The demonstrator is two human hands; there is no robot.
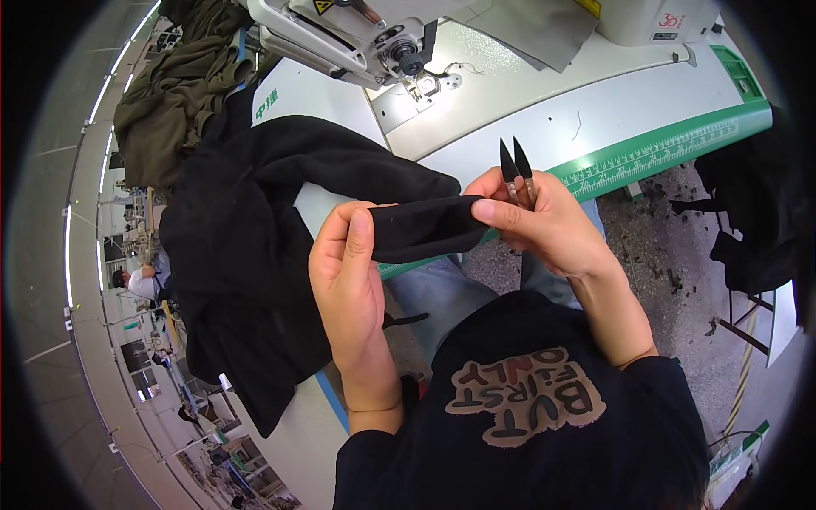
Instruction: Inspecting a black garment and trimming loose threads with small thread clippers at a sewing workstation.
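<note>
Left hand, right hand pinch a black fabric loop — knit, perhaps.

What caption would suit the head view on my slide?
Left hand and right hand hold black cloth near a sewing machine, with snips also in the right.

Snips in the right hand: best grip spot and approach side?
Likely the handles, from the wearer's side: the dark pointed blades aim away from the body with tips apart, so the far side is a poor approach. The right hand hides the handles' lower part while its thumb pinches the black cloth, leaving little free.
</note>
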